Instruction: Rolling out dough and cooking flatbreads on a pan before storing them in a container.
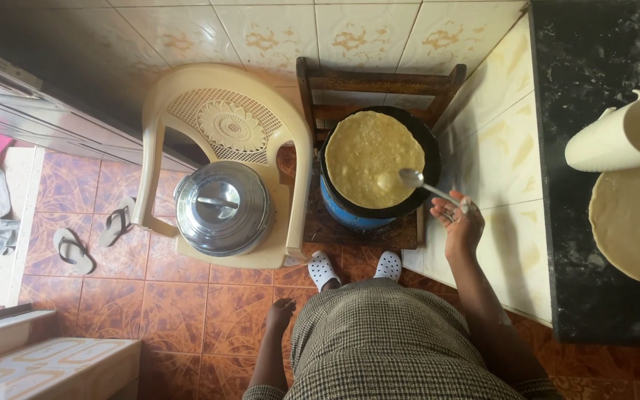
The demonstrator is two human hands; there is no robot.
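My right hand [459, 224] grips the handle of a metal spoon [412, 178] whose bowl rests over the near right edge of a round yellow flatbread [368, 155]. The flatbread lies in a black pan [430, 144] set on a blue stove [346, 211], which stands on a low wooden stool [379, 81]. My left hand [281, 312] hangs by my side above the floor, fingers loosely curled, holding nothing. My checked skirt and white clogs [324, 268] show below the stove.
A cream plastic chair [231, 126] left of the stove carries a lidded steel pot [222, 207]. On the dark counter [594, 67] at right lie a rolled-out raw dough disc [635, 222] and a rolled-up one [624, 137]. Sandals [75, 248] lie on the floor tiles at left.
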